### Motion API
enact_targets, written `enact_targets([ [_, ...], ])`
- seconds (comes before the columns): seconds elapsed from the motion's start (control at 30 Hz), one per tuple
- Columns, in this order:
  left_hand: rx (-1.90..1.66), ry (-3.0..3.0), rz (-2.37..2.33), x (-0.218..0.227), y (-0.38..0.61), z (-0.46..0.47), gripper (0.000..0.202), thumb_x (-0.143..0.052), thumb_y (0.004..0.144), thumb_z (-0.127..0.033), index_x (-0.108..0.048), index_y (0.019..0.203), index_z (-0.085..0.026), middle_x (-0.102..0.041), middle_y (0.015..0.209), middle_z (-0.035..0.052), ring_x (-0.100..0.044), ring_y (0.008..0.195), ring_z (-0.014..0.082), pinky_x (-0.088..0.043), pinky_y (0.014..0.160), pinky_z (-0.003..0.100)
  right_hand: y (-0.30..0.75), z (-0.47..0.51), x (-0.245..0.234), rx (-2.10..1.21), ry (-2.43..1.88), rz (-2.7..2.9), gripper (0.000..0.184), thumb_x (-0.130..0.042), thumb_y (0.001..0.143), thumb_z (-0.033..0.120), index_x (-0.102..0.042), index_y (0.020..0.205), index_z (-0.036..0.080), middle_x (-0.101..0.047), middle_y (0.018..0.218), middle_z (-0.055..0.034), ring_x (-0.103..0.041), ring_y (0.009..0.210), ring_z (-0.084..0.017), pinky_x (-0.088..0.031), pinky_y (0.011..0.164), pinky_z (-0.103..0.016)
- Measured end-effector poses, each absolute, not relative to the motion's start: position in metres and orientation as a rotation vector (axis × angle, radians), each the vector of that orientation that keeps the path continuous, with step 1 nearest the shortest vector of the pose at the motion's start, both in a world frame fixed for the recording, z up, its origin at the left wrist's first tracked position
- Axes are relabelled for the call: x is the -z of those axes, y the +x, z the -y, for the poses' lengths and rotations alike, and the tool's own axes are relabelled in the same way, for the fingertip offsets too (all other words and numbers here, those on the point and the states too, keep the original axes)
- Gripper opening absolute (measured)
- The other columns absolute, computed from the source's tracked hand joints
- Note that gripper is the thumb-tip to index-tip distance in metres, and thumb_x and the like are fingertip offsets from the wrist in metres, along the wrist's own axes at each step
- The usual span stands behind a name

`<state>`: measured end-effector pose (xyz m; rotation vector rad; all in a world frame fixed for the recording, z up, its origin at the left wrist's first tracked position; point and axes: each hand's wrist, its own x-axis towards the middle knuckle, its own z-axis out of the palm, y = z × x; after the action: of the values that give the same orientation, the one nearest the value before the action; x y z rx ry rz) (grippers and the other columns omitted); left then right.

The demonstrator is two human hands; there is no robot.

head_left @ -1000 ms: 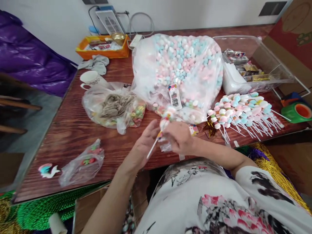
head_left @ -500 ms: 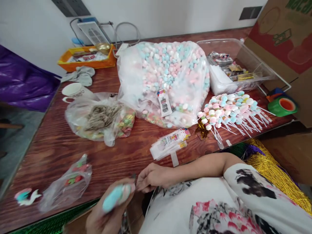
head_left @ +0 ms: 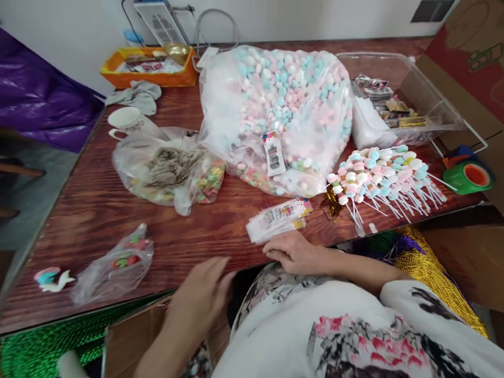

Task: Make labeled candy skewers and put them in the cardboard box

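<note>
My left hand (head_left: 202,289) is over the table's front edge, fingers stretched out and thumb apart, with nothing visible in it. My right hand (head_left: 293,253) rests at the edge with its fingers curled together; whether anything is inside them is hidden. Just beyond it lies a stack of printed clear bags (head_left: 275,219). To its right is a pile of marshmallow skewers (head_left: 378,173), pink, white and blue on white sticks. Behind the stack sits a large clear bag of marshmallows (head_left: 275,105), with a printed label (head_left: 273,153) on its front.
At left are a small bag of gummy candy (head_left: 118,265), a mermaid-tail figure (head_left: 53,279), a bag with a brown cloth (head_left: 169,170) and a mug (head_left: 128,121). An orange tray (head_left: 149,76) stands behind. At right are a clear bin (head_left: 405,79) and green tape (head_left: 466,177).
The marshmallow skewer in my left hand is gone from view, and that hand has opened. My right hand has moved right and up, toward the printed bags. The view has shifted.
</note>
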<state>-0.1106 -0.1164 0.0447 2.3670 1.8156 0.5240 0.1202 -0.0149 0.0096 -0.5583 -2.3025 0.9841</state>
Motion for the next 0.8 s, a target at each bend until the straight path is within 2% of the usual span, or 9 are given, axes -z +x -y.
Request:
enact_targets([
  [0.07,-0.456,2.505,-1.633,-0.03,-0.069,0.061,0.023,-0.05,0.093,-0.021,-0.062,0.112,-0.016,-0.065,0.108,0.0106,-0.059,0.1,0.0242,-0.05,0.089,0.039,0.133,0.017,-0.015,-0.856,-0.521,2.248,0.017,-0.046,0.091,0.013,-0.063,0.088,0.015,-0.069,0.076,-0.0056,-0.062,0.07,-0.014,-0.049,0.068,-0.026],
  [0.2,-0.239,2.631,-1.591,-0.019,0.0,-0.013,0.025,-0.052,0.086,-0.013,-0.061,0.11,-0.012,-0.062,0.109,0.0152,-0.056,0.096,0.028,-0.049,0.076,0.04,0.185,0.01,-0.042,-0.574,-0.762,1.934,0.014,-0.052,0.087,0.011,-0.065,0.091,0.018,-0.069,0.076,-0.0039,-0.062,0.07,-0.014,-0.05,0.067,-0.028],
  [0.27,-0.174,2.709,-1.6,-0.011,0.011,-0.024,0.025,-0.051,0.084,-0.008,-0.063,0.105,-0.011,-0.061,0.104,0.0151,-0.056,0.093,0.029,-0.048,0.073,0.041,0.227,0.001,-0.055,-0.439,-1.046,1.673,0.014,-0.055,0.087,0.014,-0.067,0.093,0.021,-0.07,0.081,-0.0027,-0.064,0.073,-0.014,-0.052,0.07,-0.029],
  [0.33,-0.159,2.793,-1.562,0.001,0.009,-0.024,0.024,-0.049,0.083,-0.005,-0.064,0.1,-0.012,-0.062,0.099,0.0142,-0.056,0.09,0.0287,-0.047,0.072,0.041,0.275,-0.013,-0.063,-0.2,-1.236,1.424,0.012,-0.058,0.086,0.018,-0.068,0.091,0.021,-0.069,0.077,-0.0007,-0.064,0.07,-0.014,-0.052,0.068,-0.029],
  [0.43,-0.251,2.864,-1.53,0.016,-0.002,-0.017,0.026,-0.048,0.084,-0.005,-0.065,0.103,-0.011,-0.063,0.098,0.0143,-0.056,0.089,0.0281,-0.048,0.076,0.041,0.335,-0.041,-0.068,0.091,-1.455,1.244,0.015,-0.063,0.083,0.027,-0.071,0.092,0.018,-0.071,0.083,-0.0048,-0.066,0.078,-0.018,-0.053,0.073,-0.033],
  [0.5,-0.354,2.882,-1.503,0.022,-0.006,-0.013,0.034,-0.049,0.083,-0.005,-0.063,0.113,-0.01,-0.064,0.105,0.0153,-0.056,0.096,0.0284,-0.049,0.083,0.041,0.358,-0.062,-0.07,0.147,-1.551,1.286,0.022,-0.061,0.083,0.029,-0.071,0.098,0.016,-0.071,0.09,-0.0078,-0.066,0.083,-0.02,-0.053,0.075,-0.035],
  [0.6,-0.427,2.874,-1.52,0.024,-0.007,-0.011,0.044,-0.049,0.08,-0.002,-0.058,0.123,-0.009,-0.063,0.113,0.0163,-0.055,0.104,0.029,-0.048,0.09,0.041,0.369,-0.089,-0.075,0.102,-1.585,1.452,0.027,-0.059,0.082,0.031,-0.072,0.101,0.015,-0.071,0.094,-0.0107,-0.066,0.083,-0.021,-0.051,0.067,-0.032],
  [0.7,-0.457,2.88,-1.528,0.022,-0.009,-0.013,0.035,-0.05,0.08,-0.002,-0.063,0.111,-0.01,-0.065,0.107,0.0145,-0.055,0.101,0.028,-0.049,0.087,0.039,0.372,-0.112,-0.083,0.063,-1.571,1.528,0.029,-0.059,0.081,0.032,-0.073,0.099,0.014,-0.072,0.095,-0.0115,-0.066,0.081,-0.021,-0.05,0.068,-0.031],
  [0.8,-0.573,2.911,-1.488,0.019,-0.013,-0.014,0.02,-0.051,0.083,-0.005,-0.066,0.093,-0.014,-0.066,0.095,0.0111,-0.056,0.092,0.0252,-0.049,0.08,0.037,0.382,-0.136,-0.089,-0.006,-1.611,1.548,0.029,-0.058,0.08,0.033,-0.075,0.091,0.012,-0.073,0.083,-0.0088,-0.064,0.075,-0.019,-0.049,0.072,-0.031],
])
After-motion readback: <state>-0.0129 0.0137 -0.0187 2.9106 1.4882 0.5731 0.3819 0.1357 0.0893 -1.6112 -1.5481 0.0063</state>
